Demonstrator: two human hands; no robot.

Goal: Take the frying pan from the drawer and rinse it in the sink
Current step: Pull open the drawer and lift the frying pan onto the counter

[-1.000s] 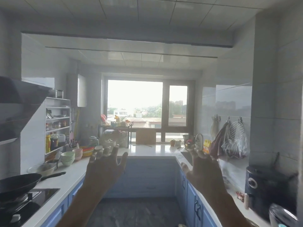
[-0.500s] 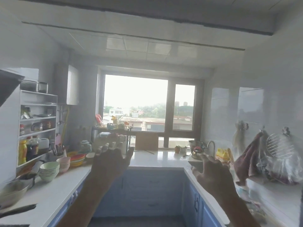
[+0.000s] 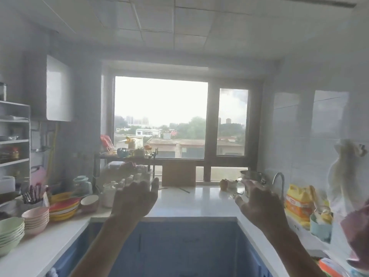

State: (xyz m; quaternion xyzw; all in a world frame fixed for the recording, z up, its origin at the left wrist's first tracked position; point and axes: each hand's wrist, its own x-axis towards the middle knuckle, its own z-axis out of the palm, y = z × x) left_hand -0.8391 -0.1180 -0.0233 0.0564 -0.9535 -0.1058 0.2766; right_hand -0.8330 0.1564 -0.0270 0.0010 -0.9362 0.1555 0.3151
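No frying pan shows anywhere, and the sink itself is hidden; only its curved faucet (image 3: pixel 279 181) rises at the right of the white table (image 3: pixel 179 204). The right hand (image 3: pixel 259 206) hovers just left of the faucet, fingers spread, holding nothing. The left hand (image 3: pixel 133 198) hangs well to the faucet's left, fingers likewise spread and empty. Farther left of the faucet sit stacked pink bowls (image 3: pixel 36 218) and green bowls (image 3: pixel 10 232).
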